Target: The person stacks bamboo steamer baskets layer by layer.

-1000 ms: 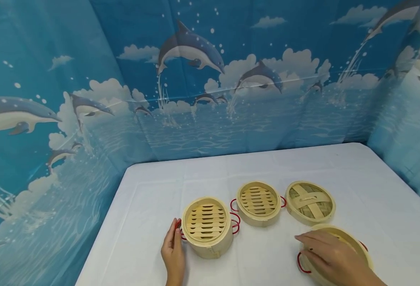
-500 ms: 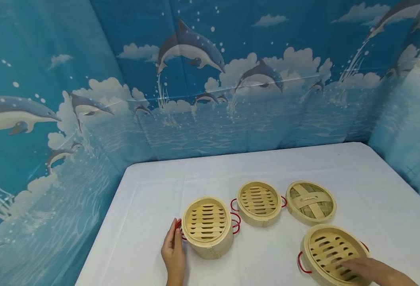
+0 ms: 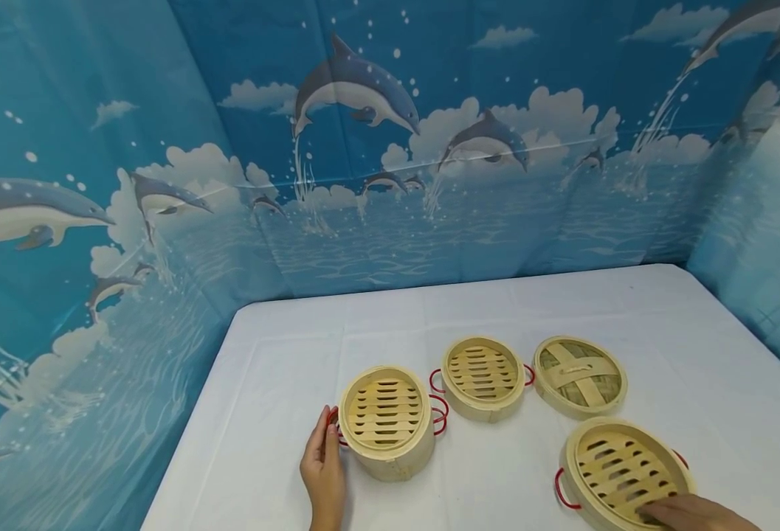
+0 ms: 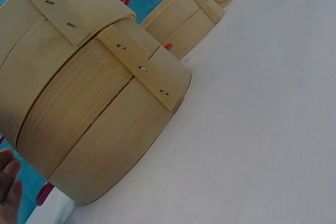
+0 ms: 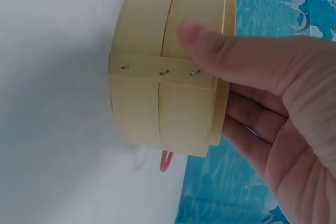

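A round bamboo steamer basket point(image 3: 618, 464) with a slatted floor is in the grasp of the right hand point(image 3: 688, 512), directly under its fingers. That hand's thumb lies against the outside wall, near a strip with three staples, while the other fingers reach over the rim to the inner side, pinching the near wall between them. One red handle point(image 3: 561, 490) sticks out to the left of these fingers, another on the far side to their right.

Just beside the left fingers stands a two-tier stack of bamboo steamer baskets point(image 3: 387, 428), upright. The left hand point(image 3: 322, 461) has its fingers extended and slightly apart from the thumb, at the stack's left-side red handles; whether they touch cannot be told.

Beyond the stack, farther from both hands' fingers, sits a single slatted steamer basket point(image 3: 482, 375), and right of it, beyond the right fingers, a woven steamer lid point(image 3: 578, 375). Under everything spreads a white tablecloth point(image 3: 297, 354); farthest off hangs a blue dolphin backdrop point(image 3: 363, 243).
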The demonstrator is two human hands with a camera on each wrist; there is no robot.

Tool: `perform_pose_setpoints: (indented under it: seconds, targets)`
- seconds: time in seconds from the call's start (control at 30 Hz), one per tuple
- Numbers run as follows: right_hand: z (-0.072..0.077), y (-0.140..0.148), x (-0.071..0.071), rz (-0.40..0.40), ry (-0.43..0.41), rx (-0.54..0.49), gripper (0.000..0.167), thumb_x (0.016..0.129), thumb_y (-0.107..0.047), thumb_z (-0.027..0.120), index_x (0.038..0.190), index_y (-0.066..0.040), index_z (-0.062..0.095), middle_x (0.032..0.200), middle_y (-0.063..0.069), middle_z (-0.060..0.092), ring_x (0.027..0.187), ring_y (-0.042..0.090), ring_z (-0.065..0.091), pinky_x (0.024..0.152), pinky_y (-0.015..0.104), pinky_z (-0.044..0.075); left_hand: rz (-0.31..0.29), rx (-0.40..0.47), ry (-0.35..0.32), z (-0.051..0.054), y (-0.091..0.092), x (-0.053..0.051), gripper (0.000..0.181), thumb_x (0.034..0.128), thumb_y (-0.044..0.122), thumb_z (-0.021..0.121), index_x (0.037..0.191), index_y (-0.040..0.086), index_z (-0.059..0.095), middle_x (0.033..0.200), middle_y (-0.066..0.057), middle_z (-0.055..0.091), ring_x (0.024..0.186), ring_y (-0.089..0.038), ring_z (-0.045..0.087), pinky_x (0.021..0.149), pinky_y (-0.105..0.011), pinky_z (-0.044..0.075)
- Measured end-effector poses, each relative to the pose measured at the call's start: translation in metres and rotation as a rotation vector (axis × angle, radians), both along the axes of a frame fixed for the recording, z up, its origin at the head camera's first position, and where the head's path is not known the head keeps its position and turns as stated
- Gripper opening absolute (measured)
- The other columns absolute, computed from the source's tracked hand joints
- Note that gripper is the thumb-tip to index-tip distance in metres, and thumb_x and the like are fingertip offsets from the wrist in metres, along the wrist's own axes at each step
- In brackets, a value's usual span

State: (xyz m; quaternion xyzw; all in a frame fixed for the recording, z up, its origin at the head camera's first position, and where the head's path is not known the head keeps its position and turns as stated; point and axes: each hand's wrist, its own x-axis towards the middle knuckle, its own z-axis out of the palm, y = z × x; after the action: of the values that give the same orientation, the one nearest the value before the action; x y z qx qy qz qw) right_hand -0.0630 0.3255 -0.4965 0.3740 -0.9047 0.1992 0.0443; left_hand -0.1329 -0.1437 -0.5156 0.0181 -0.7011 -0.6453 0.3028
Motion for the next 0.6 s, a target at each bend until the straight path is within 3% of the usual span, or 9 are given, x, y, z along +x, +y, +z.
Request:
perform_pose_setpoints:
  seconds: [0.17,0.33,0.43,0.6]
  targets:
    - [0.001,-0.008,-0.003,0.064,0.166,-0.077,0.029,0.062,-0.024,0.083,0.088,-0.017,0.07,0.085,-0.021,0.057,0.067,-0.001,0.053,0.052,0.005,0.035,-0.015,0.003,0.031,-0.001,0.0,-0.002,0.033,0.0959,0.0,0.045,0.125,-0.014,0.047,0.119,-0.03,0.052,0.111,-0.003,0.051,0.091,-0.014,0.04]
    - [0.003,-0.011,-0.002,0.095,0.22,-0.102,0.025,0.061,-0.025,0.084,0.081,-0.016,0.071,0.082,-0.02,0.057,0.065,-0.001,0.053,0.051,0.006,0.035,-0.017,0.007,0.028,-0.002,0.001,-0.003,0.032,0.0959,0.0,0.045,0.125,-0.014,0.046,0.118,-0.029,0.053,0.11,-0.002,0.051,0.092,-0.014,0.04]
    - [0.004,-0.013,-0.002,0.124,0.288,-0.112,0.017,0.072,-0.031,0.078,0.076,-0.016,0.071,0.079,-0.016,0.058,0.064,0.001,0.053,0.05,0.007,0.035,-0.017,0.012,0.017,-0.001,0.001,-0.003,0.033,0.0961,0.001,0.045,0.125,-0.014,0.046,0.119,-0.03,0.052,0.111,-0.001,0.05,0.093,-0.014,0.039]
    - [0.004,-0.014,-0.006,0.177,0.373,-0.157,0.03,0.086,-0.039,0.061,0.074,-0.012,0.07,0.077,-0.011,0.059,0.064,0.003,0.053,0.051,0.007,0.035,-0.022,0.013,0.011,0.0,0.001,-0.004,0.033,0.0963,0.001,0.044,0.126,-0.012,0.047,0.12,-0.031,0.051,0.111,-0.002,0.05,0.093,-0.014,0.039]
